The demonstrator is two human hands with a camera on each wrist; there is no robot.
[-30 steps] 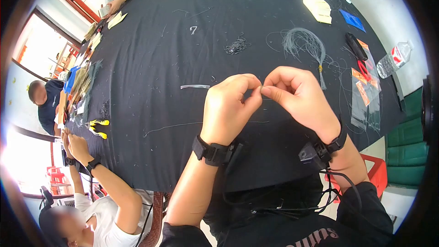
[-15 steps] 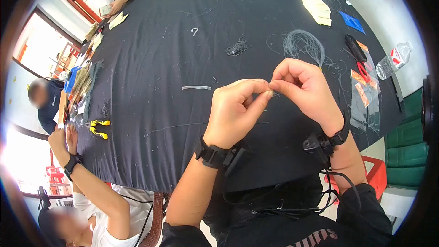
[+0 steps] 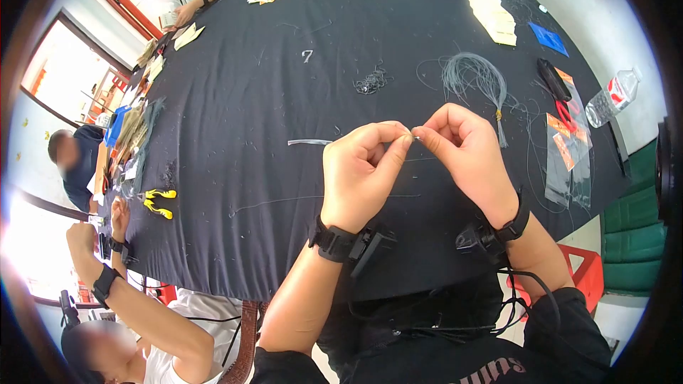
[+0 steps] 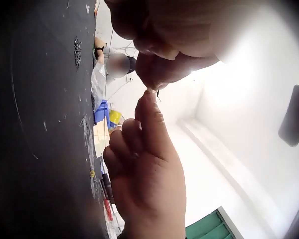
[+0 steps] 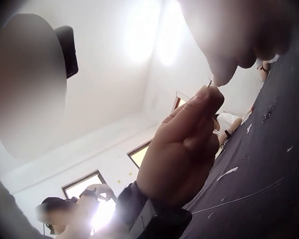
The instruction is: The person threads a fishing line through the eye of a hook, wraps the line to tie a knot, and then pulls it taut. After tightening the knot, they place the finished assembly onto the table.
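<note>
My left hand [image 3: 359, 171] and right hand [image 3: 466, 156] meet fingertip to fingertip over the table's middle. Between left thumb and forefinger I pinch a small, thin, dark fish hook [image 5: 210, 82], its tip poking out past the fingertips; most of it is hidden. My right thumb and forefinger pinch right beside it, on what looks like the end of a fine fishing line. A thin strand of fishing line [image 3: 421, 160] shows just below, between the two hands. A clear plastic tube [image 3: 309, 142] lies left of my left hand.
On the black tablecloth [image 3: 235, 121] are a dark pile of small hooks [image 3: 371, 81], a tied bundle of clear line [image 3: 475, 78], yellow-handled cutters [image 3: 159, 203] and plastic packets [image 3: 568, 163]. A water bottle [image 3: 613, 98] stands at the right edge. Other people sit along the left side.
Both hands stay pinched together, shifting a little right and then back left. A small bright bit now shows between the fingertips. The neighbour's hands at left have moved apart.
</note>
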